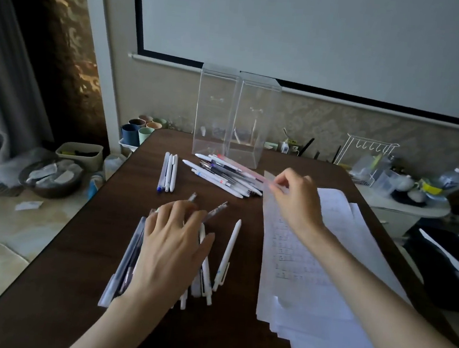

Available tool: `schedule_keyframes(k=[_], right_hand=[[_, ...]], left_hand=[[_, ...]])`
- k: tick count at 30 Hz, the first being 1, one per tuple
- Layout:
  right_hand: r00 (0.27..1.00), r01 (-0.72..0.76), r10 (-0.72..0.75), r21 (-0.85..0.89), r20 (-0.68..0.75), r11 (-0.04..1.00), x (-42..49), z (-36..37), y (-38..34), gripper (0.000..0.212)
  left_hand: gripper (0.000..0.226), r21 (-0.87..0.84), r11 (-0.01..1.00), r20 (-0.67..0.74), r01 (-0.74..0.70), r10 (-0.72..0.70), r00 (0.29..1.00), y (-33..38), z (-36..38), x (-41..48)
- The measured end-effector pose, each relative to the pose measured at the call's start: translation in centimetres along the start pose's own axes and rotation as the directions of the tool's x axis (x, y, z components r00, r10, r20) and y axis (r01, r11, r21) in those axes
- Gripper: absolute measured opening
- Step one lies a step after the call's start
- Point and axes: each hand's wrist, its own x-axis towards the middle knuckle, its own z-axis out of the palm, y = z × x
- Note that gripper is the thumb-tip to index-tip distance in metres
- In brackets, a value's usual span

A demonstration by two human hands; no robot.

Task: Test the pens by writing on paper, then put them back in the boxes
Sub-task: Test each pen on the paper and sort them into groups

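Two tall clear boxes (235, 117) stand at the far edge of the dark brown table (69, 284). A pile of pens (222, 173) lies in front of them. Left of it, three white pens (168, 174) lie side by side. A nearer bunch of pens (203, 273) lies under my left hand (171, 248), which rests on it with fingers spread. One white pen (226, 255) lies just right of that bunch. My right hand (295, 197) pinches a pink translucent pen (247, 171) at the pile's right end. Sheets of written paper (310, 281) lie on the right.
Coloured cups (139, 129) stand beyond the table's far left corner. A white wire rack (366, 157) and clutter fill a low shelf at the right. A bowl (51, 177) and a bin (80, 154) sit on the floor at the left.
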Motion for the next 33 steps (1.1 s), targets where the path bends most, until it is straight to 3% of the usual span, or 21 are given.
schedule_keyframes(k=[4,8,11,13,15,19,22,24,26,27,29,31,33], right_hand=[[0.986,-0.006,-0.038,0.260,0.162,0.966,-5.1,-6.1,1.5,0.006],[0.995,0.089,-0.097,0.221,0.022,0.971,-8.8,-8.7,4.6,0.008],[0.998,0.051,-0.044,0.232,-0.038,0.971,-10.2,-9.6,7.0,0.007],[0.997,0.063,-0.054,0.185,-0.049,0.981,-10.8,-9.6,8.2,0.009],[0.992,0.122,-0.119,0.084,-0.037,0.989,-11.4,-9.1,9.1,0.016],[0.978,0.207,-0.208,-0.035,-0.032,0.978,-11.7,-8.0,8.5,0.037],[0.945,0.301,-0.318,-0.171,-0.081,0.938,-11.1,-7.7,7.5,0.033],[0.942,0.297,-0.316,-0.165,-0.109,0.941,-11.1,-7.7,7.3,0.031],[0.986,0.153,-0.144,0.121,-0.084,0.981,-11.6,-7.9,7.2,0.030],[1.000,0.026,-0.018,0.353,-0.024,0.935,-11.8,-8.2,7.0,0.026],[0.981,-0.192,0.143,0.695,0.128,0.692,-12.1,-8.9,6.6,0.010],[0.961,-0.276,0.150,0.801,0.232,0.532,-12.2,-9.1,6.5,0.007],[0.945,-0.315,0.080,0.823,0.316,0.472,-12.3,-8.8,6.4,0.008]], left_hand=[[0.055,-0.159,0.986,0.017,-0.050,0.054,0.998,3.0,0.4,1.3],[0.064,-0.194,0.973,0.048,-0.123,0.135,0.990,7.1,1.5,2.7],[0.053,-0.374,0.927,0.104,-0.041,0.086,0.991,8.7,2.9,2.9],[0.041,-0.446,0.893,0.064,-0.056,0.095,0.993,8.8,3.7,2.6],[0.035,-0.393,0.908,-0.008,-0.149,0.158,0.987,8.2,4.2,2.4],[0.037,-0.400,0.893,-0.019,-0.205,0.216,0.976,7.8,4.3,2.3],[0.037,-0.456,0.856,-0.063,-0.244,0.242,0.968,8.4,3.7,2.0],[0.040,-0.535,0.816,-0.088,-0.218,0.202,0.975,8.9,3.2,1.8],[0.055,-0.618,0.771,-0.062,-0.152,0.145,0.988,9.3,2.7,1.7],[0.061,-0.629,0.766,-0.039,-0.129,0.135,0.990,9.5,2.8,1.6],[0.064,-0.609,0.784,0.022,-0.122,0.171,0.985,9.8,3.0,1.4],[0.060,-0.558,0.808,0.058,-0.189,0.265,0.962,10.0,3.4,0.9],[0.057,-0.514,0.819,0.085,-0.254,0.343,0.935,10.3,3.7,0.4]])
